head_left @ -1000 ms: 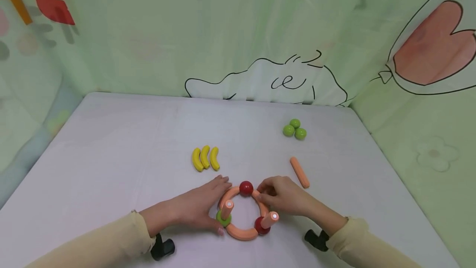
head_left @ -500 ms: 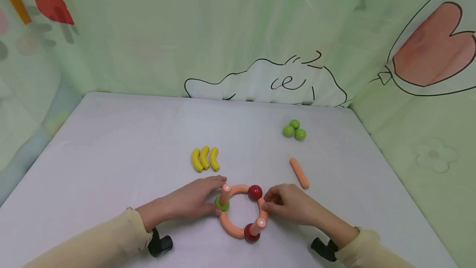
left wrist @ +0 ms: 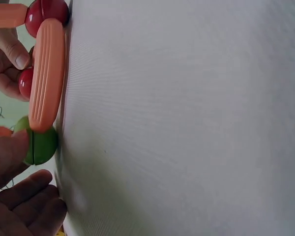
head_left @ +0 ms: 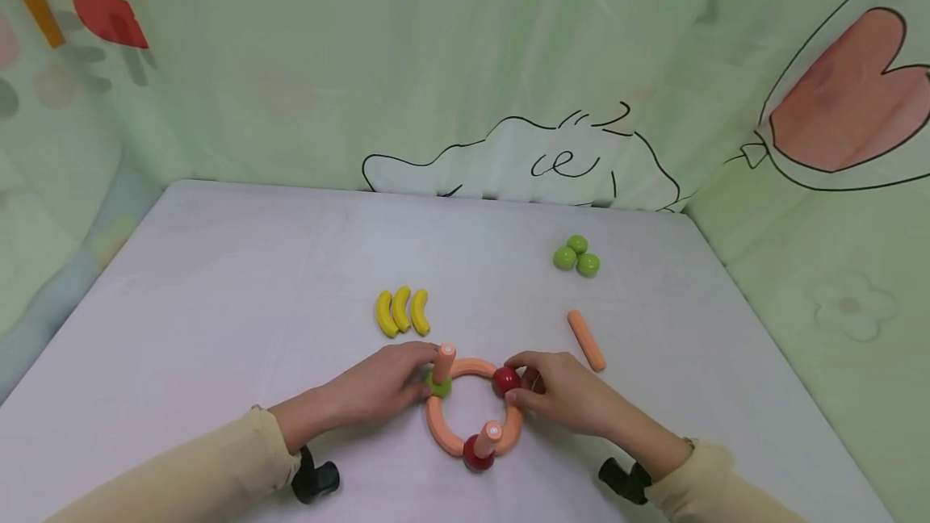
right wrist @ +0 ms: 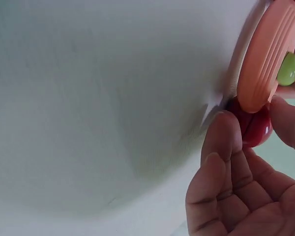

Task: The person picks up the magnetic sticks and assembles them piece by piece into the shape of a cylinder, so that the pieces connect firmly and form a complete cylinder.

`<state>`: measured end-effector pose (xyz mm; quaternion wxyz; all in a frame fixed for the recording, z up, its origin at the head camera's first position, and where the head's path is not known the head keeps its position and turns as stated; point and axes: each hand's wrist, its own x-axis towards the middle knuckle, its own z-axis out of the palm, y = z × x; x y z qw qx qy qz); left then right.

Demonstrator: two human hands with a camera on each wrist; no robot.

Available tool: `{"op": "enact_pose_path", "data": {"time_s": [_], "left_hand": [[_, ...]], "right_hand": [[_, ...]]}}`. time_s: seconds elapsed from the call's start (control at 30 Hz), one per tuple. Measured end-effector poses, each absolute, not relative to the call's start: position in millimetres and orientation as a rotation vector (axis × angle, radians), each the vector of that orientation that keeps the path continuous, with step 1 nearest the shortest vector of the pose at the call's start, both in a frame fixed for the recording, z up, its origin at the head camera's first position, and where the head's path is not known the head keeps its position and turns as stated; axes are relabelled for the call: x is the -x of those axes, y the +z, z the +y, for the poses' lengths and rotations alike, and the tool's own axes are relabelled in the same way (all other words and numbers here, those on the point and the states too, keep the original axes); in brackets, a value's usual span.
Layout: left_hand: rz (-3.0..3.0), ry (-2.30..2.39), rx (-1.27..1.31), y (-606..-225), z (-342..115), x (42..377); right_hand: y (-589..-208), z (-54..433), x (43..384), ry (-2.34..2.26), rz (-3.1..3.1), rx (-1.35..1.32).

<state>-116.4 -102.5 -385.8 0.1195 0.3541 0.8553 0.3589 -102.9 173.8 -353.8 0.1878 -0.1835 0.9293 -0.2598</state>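
Note:
A ring of curved orange grooved pieces (head_left: 445, 430) lies in front of the person, joined by a green ball (head_left: 438, 385) and two red balls. Upright orange sticks with pale round ends stand on the green ball and on the near red ball (head_left: 477, 456). My left hand (head_left: 381, 386) holds the green ball at the ring's left; its thumb (left wrist: 12, 150) lies against the ball in the left wrist view. My right hand (head_left: 567, 394) pinches the far-right red ball (head_left: 506, 381) between thumb and fingers, beside a curved piece (right wrist: 266, 59) in the right wrist view.
Several loose pieces lie on the white table (head_left: 254, 281): yellow curved pieces (head_left: 401, 310) beyond my left hand, green balls (head_left: 565, 257) at the back right, and a straight orange stick (head_left: 586, 340) beyond my right hand. A printed cloth wall (head_left: 363, 63) encloses the far side.
The ring has turned clockwise: the green ball moved away from the person, the near red ball leftward, the far one rightward. My right fingers have shifted from a curved piece to the red ball.

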Motion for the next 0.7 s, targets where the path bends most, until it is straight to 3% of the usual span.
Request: {"op": "enact_pose_path", "data": {"time_s": [0.7], "left_hand": [[2.553,1.059,-0.951,-385.6,-99.5,117.8]], "right_hand": [[-354.5,172.3,95.4,-0.731,2.639,0.449]]}}
